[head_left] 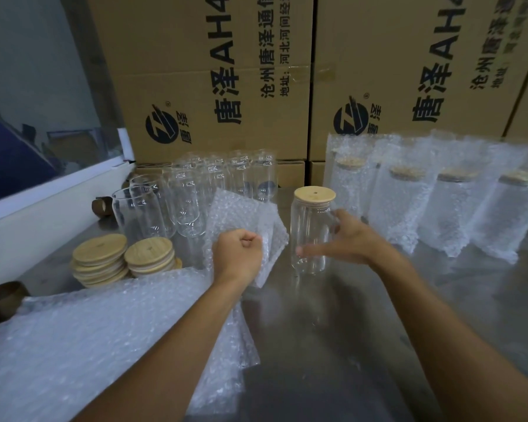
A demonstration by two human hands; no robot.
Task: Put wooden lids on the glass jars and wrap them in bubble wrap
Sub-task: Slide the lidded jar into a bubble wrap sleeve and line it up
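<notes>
A glass jar point(310, 236) with a wooden lid point(314, 195) stands upright on the steel table. My right hand point(348, 239) reaches to it from the right, thumb and fingers spread around its side. My left hand point(238, 257) grips a bubble wrap bag point(247, 220) just left of the jar. Several bare glass jars point(195, 193) stand at the back left. Two stacks of wooden lids point(99, 260) lie in front of them. A pile of bubble wrap bags point(89, 339) covers the near left.
Several lidded jars in bubble wrap point(439, 202) stand in a row at the right. Cardboard boxes point(214, 74) form a wall behind. The bare steel table point(333, 330) stretches between my arms. A brown tape roll point(0, 296) sits at the left edge.
</notes>
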